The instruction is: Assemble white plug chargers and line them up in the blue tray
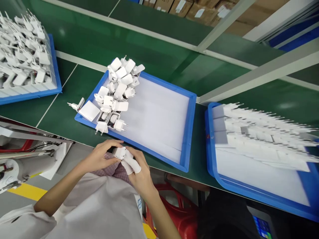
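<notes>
Close to my body, just off the table's front edge, both hands hold a white plug adapter (120,152). My left hand (104,156) pinches it from the left, with thumb below and fingers above. From the other side my right hand (141,171) grips it; white finger cots cover some of its fingers. The fingers hide part of the adapter. Just beyond, a blue-rimmed tray (190,124) lined with white carries a heap of white plug adapters (120,90) on its left half. Some of these sit open-ended, with inner parts showing.
A full crate of white plugs (25,49) stands at the far left. To the right, another blue tray (211,139) bears rows of white adapters, pins up. A metal post (259,73) rises behind it. Machine parts (30,166) lie left; a red stool (179,215) is below.
</notes>
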